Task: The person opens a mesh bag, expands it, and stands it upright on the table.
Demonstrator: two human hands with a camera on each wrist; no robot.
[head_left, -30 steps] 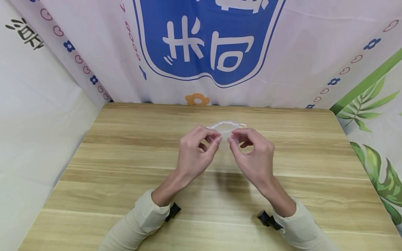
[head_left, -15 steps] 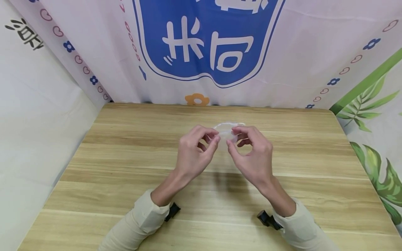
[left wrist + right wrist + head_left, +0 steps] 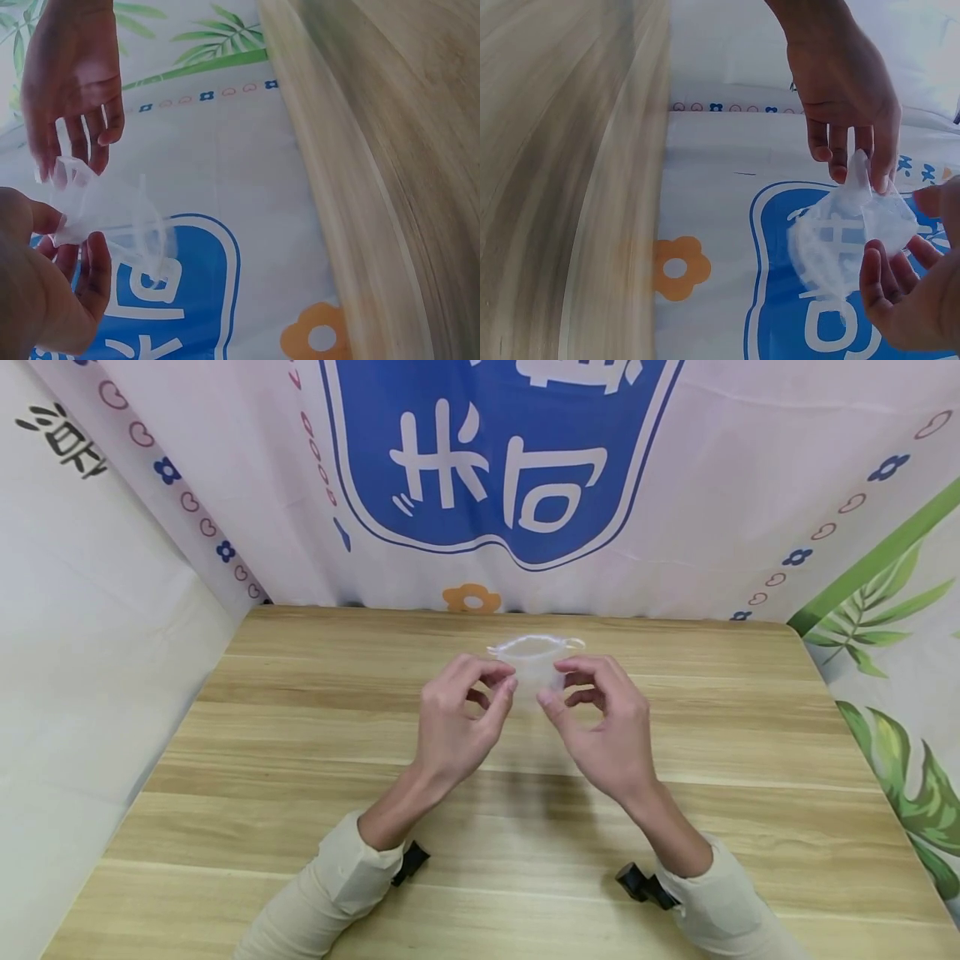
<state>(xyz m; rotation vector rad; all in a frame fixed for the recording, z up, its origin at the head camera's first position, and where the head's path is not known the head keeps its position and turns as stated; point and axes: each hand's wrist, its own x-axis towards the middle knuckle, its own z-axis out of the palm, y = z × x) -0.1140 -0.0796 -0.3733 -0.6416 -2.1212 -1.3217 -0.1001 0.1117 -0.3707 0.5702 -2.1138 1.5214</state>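
Raised over the table, a small translucent white drawstring-type bag (image 3: 531, 670) hangs between the two hands, its mouth spread into an oval edged by white cord, with a small loop at the right. My left hand (image 3: 457, 714) pinches the bag's left side between thumb and fingers. On the opposite side, my right hand (image 3: 611, 735) holds the bag with curved fingers, thumb and index a little apart. The right wrist view shows the thin film (image 3: 891, 221) stretched between both hands. In the left wrist view the bag (image 3: 71, 214) looks crumpled at the left fingertips.
A wood-grain table (image 3: 300, 735) lies below the hands. Behind it hangs a white printed curtain (image 3: 712, 510) with a blue sign pattern. Black wrist-camera mounts (image 3: 411, 863) sit at both sleeve cuffs.
My left hand has shifted slightly left and the hands have drawn a little apart. The bag has risen into fuller view, its mouth showing wider above the fingers.
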